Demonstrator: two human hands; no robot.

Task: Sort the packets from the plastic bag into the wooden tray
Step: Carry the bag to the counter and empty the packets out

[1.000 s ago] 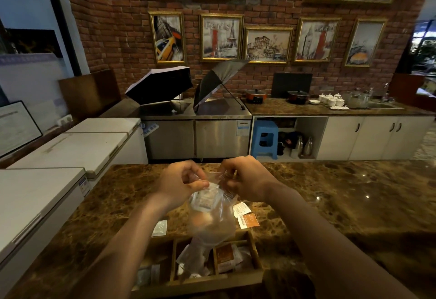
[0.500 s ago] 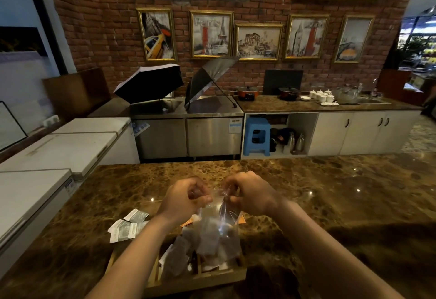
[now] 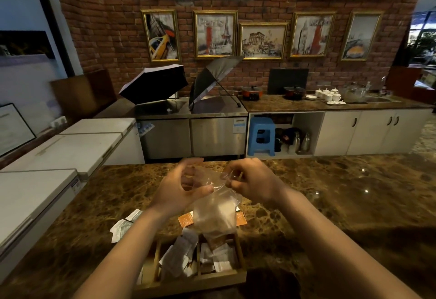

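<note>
you are looking down at a brown marble counter (image 3: 330,204) that is carrying a wooden tray (image 3: 195,280) at its near edge, white packets (image 3: 123,226) lying left of it, and orange packets (image 3: 186,219) lying just behind it.

Dim room: framed paintings (image 3: 214,34) on a brick wall (image 3: 113,27) above white cabinets (image 3: 375,131).

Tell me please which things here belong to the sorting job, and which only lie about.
Belong to the job:
- clear plastic bag, pinched by left hand and right hand
- divided wooden tray with packets inside
- white paper packets loose on the brown marble counter
- orange square packet on the counter

Only lying about:
- two open black umbrellas
- blue plastic stool
- white teacups
</note>
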